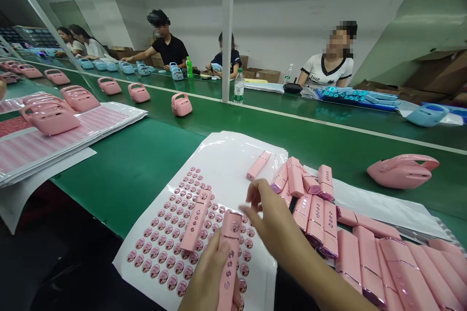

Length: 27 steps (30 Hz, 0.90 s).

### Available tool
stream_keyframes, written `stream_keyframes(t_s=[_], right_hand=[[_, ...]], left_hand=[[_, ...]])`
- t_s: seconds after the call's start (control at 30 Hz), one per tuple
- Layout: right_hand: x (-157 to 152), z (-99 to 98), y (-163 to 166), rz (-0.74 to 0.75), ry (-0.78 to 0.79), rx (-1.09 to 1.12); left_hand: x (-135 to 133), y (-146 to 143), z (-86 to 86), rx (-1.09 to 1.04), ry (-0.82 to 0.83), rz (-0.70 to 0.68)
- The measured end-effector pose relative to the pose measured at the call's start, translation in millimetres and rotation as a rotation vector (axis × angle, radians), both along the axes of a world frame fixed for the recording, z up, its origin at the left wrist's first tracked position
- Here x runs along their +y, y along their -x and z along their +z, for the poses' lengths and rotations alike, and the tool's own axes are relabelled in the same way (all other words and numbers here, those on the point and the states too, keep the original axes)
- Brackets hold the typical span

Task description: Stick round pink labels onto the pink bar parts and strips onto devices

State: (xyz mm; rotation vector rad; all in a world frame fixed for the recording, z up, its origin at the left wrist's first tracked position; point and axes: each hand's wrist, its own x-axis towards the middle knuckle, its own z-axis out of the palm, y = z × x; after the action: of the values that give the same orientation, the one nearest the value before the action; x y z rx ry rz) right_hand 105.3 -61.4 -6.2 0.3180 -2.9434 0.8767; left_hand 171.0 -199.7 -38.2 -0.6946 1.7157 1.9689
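The left hand (206, 272), at the bottom centre of the frame, has its fingers wrapped around a pink device (228, 274), whose buttons and round emblem face up. The right hand (268, 214) is just right of centre, near the device's top end, its fingers bent; whether they pinch anything small cannot be told.

Beneath the hands, a white sheet (233, 160) carries rows of round printed stickers (160, 238). A second pink device (197, 221) lies across the stickers, left of the held one, and a third (258, 165) lies higher on the sheet's bare part. A heap of similar devices (315, 209) starts right of the right hand and runs into the lower right corner.

The green surface (127, 155) bears a pink handled case (397, 175) at the right. A clear bottle (239, 87) stands at upper centre; a co-worker in black (171, 51) sits upper left.
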Motion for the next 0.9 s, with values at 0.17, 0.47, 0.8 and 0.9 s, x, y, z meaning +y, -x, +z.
stream_keyframes(t_s=[0.17,0.47,0.8,0.9], right_hand=[[8.7,-30.2,70.1,-0.028,-0.348,0.078],[16.6,-6.7,67.2,0.014,-0.368,0.218],[15.8,24.4,-31.9,0.535,0.147,0.046],[18.7,-19.5,-15.7,-0.01,0.242,-0.106]], left_hand=[[1.0,23.1,-8.8,0.331,0.355,-0.058],[15.1,32.7,-19.2,0.751,0.679,0.008],[-0.9,28.7,-2.0,0.009,-0.79,0.099],[-7.1,25.4,-14.8,-0.007,-0.755,0.139]])
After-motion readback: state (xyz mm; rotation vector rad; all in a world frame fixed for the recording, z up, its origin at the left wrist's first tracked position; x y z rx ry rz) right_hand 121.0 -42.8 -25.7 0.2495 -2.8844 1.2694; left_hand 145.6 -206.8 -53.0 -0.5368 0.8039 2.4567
